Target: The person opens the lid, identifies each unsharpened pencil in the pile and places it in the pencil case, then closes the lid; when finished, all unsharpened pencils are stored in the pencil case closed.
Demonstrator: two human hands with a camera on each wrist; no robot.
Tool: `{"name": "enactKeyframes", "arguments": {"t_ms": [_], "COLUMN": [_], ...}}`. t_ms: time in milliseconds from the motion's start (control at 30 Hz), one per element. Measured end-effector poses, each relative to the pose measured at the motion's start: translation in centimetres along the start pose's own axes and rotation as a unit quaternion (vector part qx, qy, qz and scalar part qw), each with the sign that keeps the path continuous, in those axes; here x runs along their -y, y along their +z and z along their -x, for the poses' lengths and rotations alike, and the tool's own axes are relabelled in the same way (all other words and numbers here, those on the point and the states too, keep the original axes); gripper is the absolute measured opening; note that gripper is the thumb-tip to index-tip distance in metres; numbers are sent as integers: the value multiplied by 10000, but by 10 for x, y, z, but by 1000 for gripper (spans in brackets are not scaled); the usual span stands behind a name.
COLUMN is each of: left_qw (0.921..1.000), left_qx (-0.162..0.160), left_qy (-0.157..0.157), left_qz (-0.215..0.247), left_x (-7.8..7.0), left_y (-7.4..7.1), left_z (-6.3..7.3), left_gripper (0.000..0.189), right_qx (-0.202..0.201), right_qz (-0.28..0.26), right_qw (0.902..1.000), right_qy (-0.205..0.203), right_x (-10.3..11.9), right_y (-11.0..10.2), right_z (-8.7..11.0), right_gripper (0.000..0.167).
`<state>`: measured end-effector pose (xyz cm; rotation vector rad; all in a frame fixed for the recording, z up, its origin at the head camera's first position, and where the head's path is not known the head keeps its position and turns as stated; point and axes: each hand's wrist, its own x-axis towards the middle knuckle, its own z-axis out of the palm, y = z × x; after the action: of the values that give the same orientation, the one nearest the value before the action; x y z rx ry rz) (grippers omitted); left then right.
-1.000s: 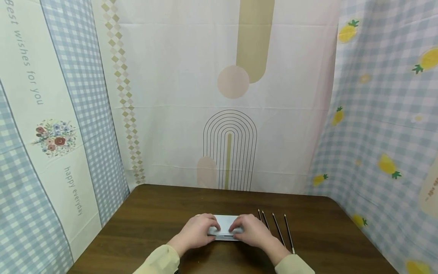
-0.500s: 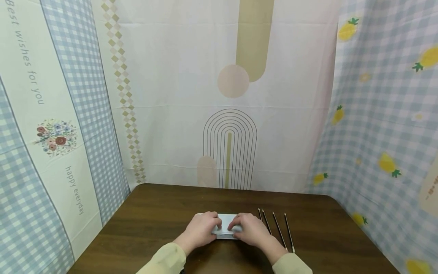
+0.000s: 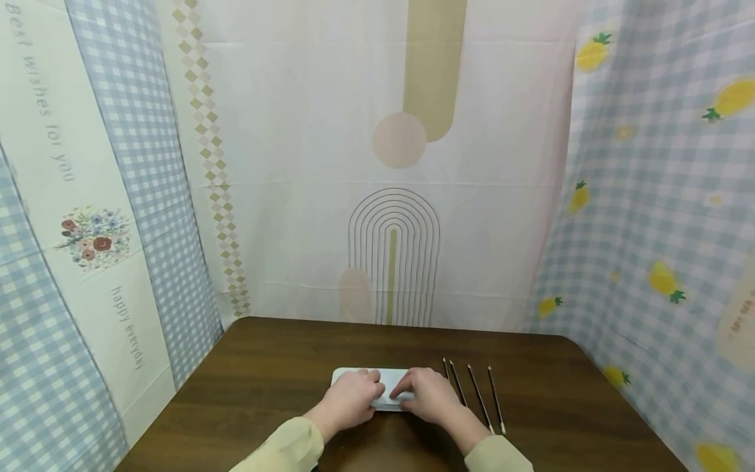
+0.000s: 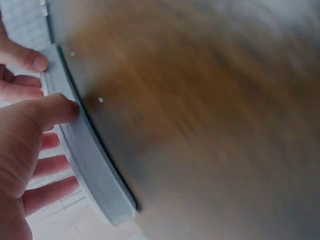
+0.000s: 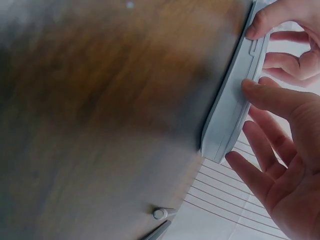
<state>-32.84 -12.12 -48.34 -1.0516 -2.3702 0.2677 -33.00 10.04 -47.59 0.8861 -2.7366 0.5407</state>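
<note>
A flat, pale grey-white pencil case (image 3: pixel 386 379) with rounded corners lies on the dark wooden table, long side toward me. My left hand (image 3: pixel 352 398) holds its near edge left of the middle, the thumb on the front side and the fingers bent over the lid. Close beside it, my right hand (image 3: pixel 430 395) grips the right part the same way. In the left wrist view the left thumb presses the case's front side (image 4: pixel 95 160). A thin seam and a small clasp notch run along that side (image 5: pixel 227 112) in the right wrist view. The right end is hidden under my right hand.
Several dark pencils (image 3: pixel 479 396) lie side by side right of the case, near my right forearm. Two pencil ends (image 5: pixel 161 214) show in the right wrist view. Patterned cloths hang behind the table (image 3: pixel 283 354) and on both sides.
My left hand has slid a little to the right along the case, and the case's far left corner now shows. The right hand stays in place. The pencils have not moved.
</note>
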Motion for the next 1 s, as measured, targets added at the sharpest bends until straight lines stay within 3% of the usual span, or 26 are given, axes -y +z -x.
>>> {"name": "enactKeyframes", "arguments": {"t_ms": [133,367,567,700,867,1000], "left_qw": [9998,10000,9998,9968,9809,9705], "left_qx": [-13,17,23,273,773,1020], "left_qy": [50,-54,-204,-339,-369,-378], "left_qz": [-211,-80,19,673,1746,2152], "left_x": [-1,2,6,14,28,32], "left_y": [0,1,2,1,-7,-8], "left_z": [1,0,0,4,11,17], "left_gripper": [28,31,29,23,23,27], "right_qx": [4,53,146,249,407,441], "right_qz": [-9,-44,-408,-425,-364,-461], "right_qw": [10000,9999,9983,9985,9981,9971], "right_qy": [-26,102,393,228,-276,-413], "right_x": [3,4,3,-1,-10,-13], "right_y": [2,4,6,4,-3,-3], "right_z": [-1,-4,-10,-10,-9,-7], "right_gripper": [24,25,24,24,25,31]}}
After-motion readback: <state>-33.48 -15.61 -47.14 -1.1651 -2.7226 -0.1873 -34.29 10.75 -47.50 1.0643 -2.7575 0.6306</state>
